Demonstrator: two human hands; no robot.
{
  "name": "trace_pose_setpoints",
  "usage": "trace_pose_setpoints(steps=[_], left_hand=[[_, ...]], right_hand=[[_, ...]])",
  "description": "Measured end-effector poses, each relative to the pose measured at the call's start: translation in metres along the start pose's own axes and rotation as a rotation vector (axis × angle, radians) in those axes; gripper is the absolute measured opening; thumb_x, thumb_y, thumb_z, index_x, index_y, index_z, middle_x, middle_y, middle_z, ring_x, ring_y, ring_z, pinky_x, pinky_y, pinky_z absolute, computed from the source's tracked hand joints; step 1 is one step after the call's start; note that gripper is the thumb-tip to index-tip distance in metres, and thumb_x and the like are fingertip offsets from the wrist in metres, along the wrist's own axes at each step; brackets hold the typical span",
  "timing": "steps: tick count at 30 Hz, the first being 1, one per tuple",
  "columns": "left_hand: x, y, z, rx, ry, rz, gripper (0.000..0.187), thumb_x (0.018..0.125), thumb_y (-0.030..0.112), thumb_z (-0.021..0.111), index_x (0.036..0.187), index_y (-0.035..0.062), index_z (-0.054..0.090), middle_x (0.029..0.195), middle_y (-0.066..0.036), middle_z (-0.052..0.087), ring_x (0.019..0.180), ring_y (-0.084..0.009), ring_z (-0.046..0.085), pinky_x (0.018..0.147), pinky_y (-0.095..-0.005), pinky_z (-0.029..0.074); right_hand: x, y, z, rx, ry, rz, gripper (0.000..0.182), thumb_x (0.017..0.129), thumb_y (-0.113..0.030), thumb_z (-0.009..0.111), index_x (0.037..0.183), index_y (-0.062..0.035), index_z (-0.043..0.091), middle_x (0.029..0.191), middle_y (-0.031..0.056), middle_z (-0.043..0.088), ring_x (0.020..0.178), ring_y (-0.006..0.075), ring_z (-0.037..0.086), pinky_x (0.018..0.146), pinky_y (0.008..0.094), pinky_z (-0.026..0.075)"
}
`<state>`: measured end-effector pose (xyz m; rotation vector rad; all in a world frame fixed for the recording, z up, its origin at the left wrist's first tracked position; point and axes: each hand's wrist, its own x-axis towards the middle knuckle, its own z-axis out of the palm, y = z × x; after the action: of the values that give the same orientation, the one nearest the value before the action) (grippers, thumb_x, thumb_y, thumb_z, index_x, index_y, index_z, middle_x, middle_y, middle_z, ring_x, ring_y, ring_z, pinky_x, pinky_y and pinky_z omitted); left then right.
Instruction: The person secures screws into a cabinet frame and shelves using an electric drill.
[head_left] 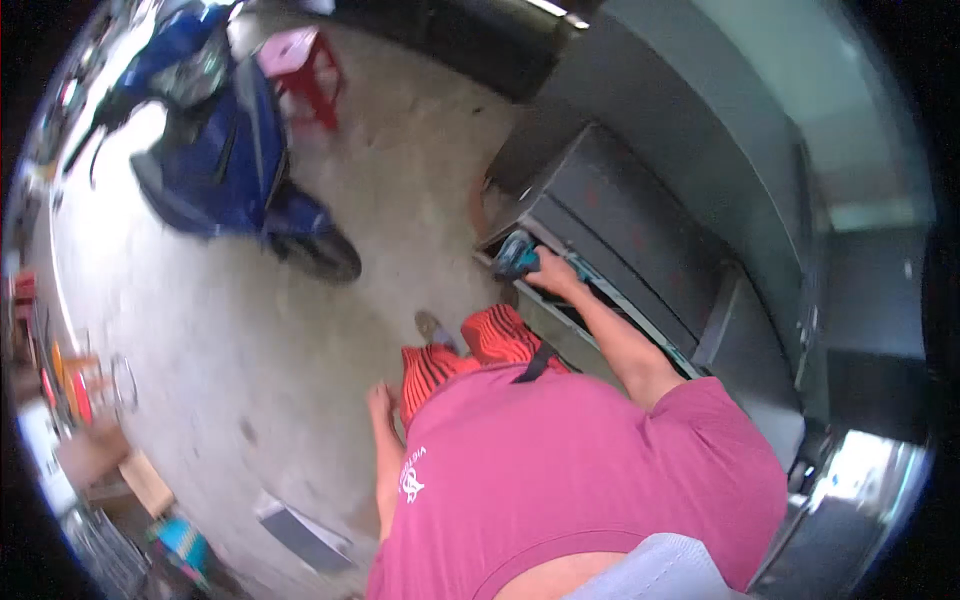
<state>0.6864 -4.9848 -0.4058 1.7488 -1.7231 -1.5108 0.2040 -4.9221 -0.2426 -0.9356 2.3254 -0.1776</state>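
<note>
My right hand (553,271) is wrapped around a teal and black cordless power tool (515,256); its exact kind is blurred. The tool is at the near end of an open, light-edged frame (640,325) along the side of a dark grey metal cabinet (625,200). Whether it touches the frame cannot be made out. Down beside my left thigh hangs my left hand (381,398), away from the cabinet. Its fingers are too small and blurred to read.
A blue scooter (225,150) stands on the concrete floor (390,180) to the left, with a red plastic stool (305,75) behind it. A flat grey panel (303,537) and a cardboard piece (146,483) lie at the lower left. Tall grey panels (740,120) rise at the right.
</note>
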Motion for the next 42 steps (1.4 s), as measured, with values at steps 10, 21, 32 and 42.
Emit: trace_pose_setpoints(steps=[10, 21, 32, 42], left_hand=[[0.049, 0.084, 0.012, 0.039, -0.291, -0.464, 0.036, 0.086, 0.033, 0.049, 0.096, -0.0017, 0.050, 0.083, -0.013, 0.060, 0.057, -0.0173, 0.057, 0.039, -0.0263, 0.041], [0.116, 0.221, 0.120, -0.229, -0.317, -0.309, 0.032, 0.088, 0.032, 0.048, 0.103, 0.0033, 0.050, 0.091, -0.011, 0.060, 0.065, -0.0197, 0.060, 0.050, -0.0274, 0.045], [0.120, 0.077, 0.232, 0.247, -0.468, -0.117, 0.029, 0.086, 0.027, 0.052, 0.095, -0.0005, 0.056, 0.080, -0.011, 0.063, 0.069, -0.0241, 0.061, 0.056, -0.0352, 0.049], [0.077, 0.047, 0.222, 0.301, -0.556, -0.088, 0.035, 0.086, 0.027, 0.052, 0.106, -0.0017, 0.052, 0.089, -0.015, 0.063, 0.079, -0.0303, 0.061, 0.062, -0.0383, 0.050]], right_hand=[[-0.087, -0.005, -0.058, 1.236, -0.113, 0.028, 0.041, 0.077, -0.033, 0.066, 0.101, -0.0022, 0.052, 0.069, -0.0001, 0.052, 0.060, 0.0080, 0.050, 0.054, 0.0237, 0.041], [-0.110, 0.141, -0.272, 0.021, 0.756, 0.133, 0.069, 0.064, -0.013, 0.071, 0.125, -0.0099, 0.037, 0.118, 0.0152, 0.053, 0.104, 0.0348, 0.053, 0.083, 0.0441, 0.045], [-0.086, 0.206, -0.336, -0.239, 0.773, 0.100, 0.064, 0.066, -0.015, 0.068, 0.123, -0.0132, 0.037, 0.111, 0.0127, 0.054, 0.102, 0.0333, 0.054, 0.083, 0.0434, 0.046], [-0.070, 0.217, -0.352, -0.265, 0.735, 0.116, 0.064, 0.066, -0.014, 0.067, 0.123, -0.0134, 0.037, 0.112, 0.0113, 0.054, 0.104, 0.0325, 0.053, 0.084, 0.0431, 0.045]])
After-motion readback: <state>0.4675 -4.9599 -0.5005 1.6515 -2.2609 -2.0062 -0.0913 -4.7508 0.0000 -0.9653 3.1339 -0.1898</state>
